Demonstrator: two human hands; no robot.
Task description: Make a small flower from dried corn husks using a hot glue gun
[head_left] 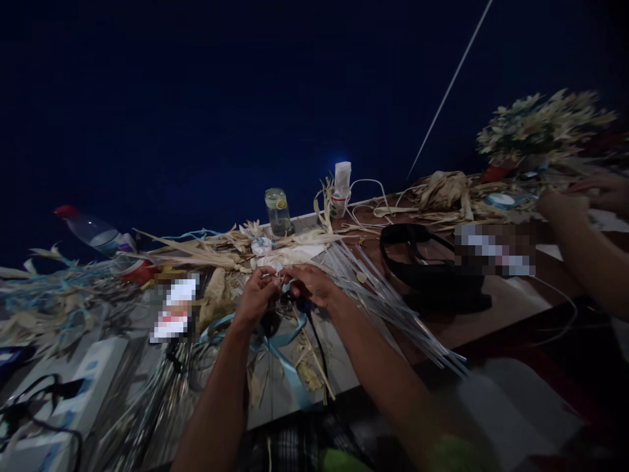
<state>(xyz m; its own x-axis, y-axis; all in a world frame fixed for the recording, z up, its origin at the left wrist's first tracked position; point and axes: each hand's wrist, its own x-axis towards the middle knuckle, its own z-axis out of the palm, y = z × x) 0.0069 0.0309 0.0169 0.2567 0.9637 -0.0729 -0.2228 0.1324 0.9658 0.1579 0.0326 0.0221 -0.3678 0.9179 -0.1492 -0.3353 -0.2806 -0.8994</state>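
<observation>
Head view puts a small pale piece (279,267) between the hands, pinched at the meeting fingertips of the left hand (259,290) and the right hand (309,283), probably so each side steadies the other; blur and dim light hide its exact shape. It lies at the tips of both grips rather than in the palms, which likely leaves the fingers free for fine adjustments. Both grips are closed on it, above the table (339,367). Nearer the body, blue ribbon (289,370) trails below the wrists. Clear rods (393,308) fan out to the right, seemingly laid within reach, and dried husks (196,252) spread left. A white roll (261,246) sits just beyond the left hand, with a bottle (280,216) farther off.
</observation>
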